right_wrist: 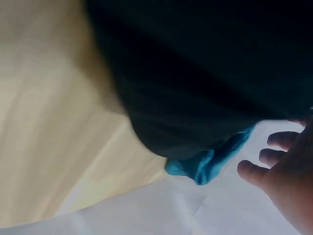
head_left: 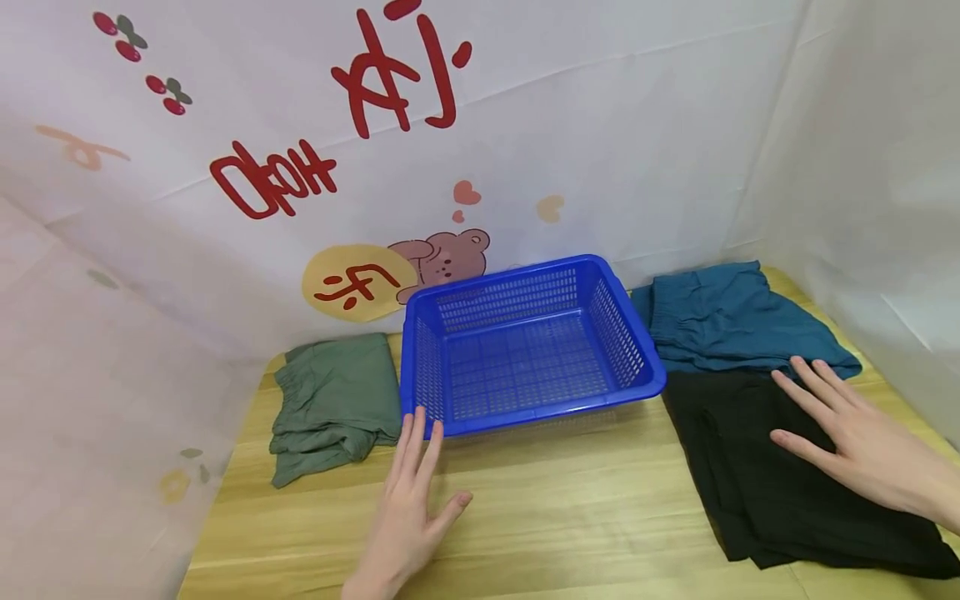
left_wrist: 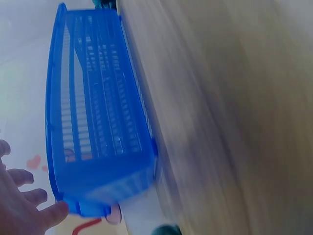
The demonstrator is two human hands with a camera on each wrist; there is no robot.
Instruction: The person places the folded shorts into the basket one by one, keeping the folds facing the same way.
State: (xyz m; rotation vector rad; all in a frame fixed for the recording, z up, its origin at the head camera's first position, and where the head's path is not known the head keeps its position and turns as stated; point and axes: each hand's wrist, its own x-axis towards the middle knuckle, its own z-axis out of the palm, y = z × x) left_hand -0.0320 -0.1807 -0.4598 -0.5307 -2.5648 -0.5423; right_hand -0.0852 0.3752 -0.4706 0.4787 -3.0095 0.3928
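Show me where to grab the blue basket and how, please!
Grab the blue basket by its rim at the two short ends, probably coming from above: it stands upright with its open top facing up, and the rim sits higher than the green cloth and teal cloth beside it.

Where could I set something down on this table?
The widest bare patch of table lies in front of the blue basket, between the left hand and the black garment. Another lies nearer than the green garment, left of the left hand. The basket's inside is bare too. The right side is crowded: teal garment, black garment and right hand.
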